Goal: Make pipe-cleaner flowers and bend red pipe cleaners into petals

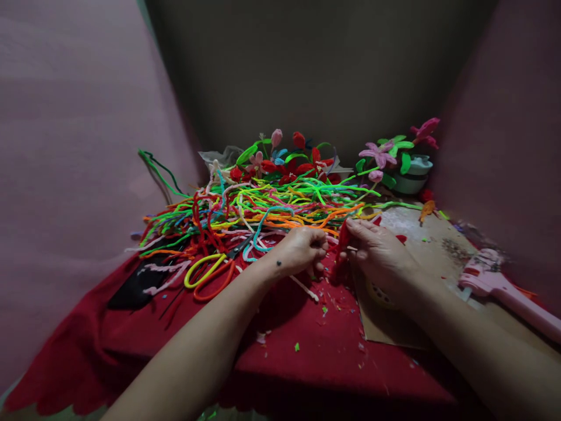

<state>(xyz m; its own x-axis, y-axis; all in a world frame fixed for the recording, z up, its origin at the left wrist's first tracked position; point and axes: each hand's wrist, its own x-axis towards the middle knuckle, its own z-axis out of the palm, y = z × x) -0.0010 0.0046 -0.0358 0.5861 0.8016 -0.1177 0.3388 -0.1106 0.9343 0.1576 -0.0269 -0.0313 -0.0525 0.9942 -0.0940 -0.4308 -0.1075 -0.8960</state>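
My right hand (377,248) pinches a red fuzzy pipe cleaner piece (343,241) between thumb and fingers, above the red cloth. Close by on the left, my left hand (303,250) is closed, its fingertips drawn together near the red piece. Whatever lies in those fingertips is too small or too dark to make out. Behind both hands spreads a large heap of coloured pipe cleaners (263,202). Scissors (210,273) with yellow and orange handles lie left of my left hand, their blades partly under strands.
A cardboard sheet (421,245) lies under my right forearm, with a pink glue gun (499,283) at its right. Pipe cleaner flowers (298,161) stand behind the heap, and a pale green pot (412,178) is at back right. A black flat object (134,286) lies left.
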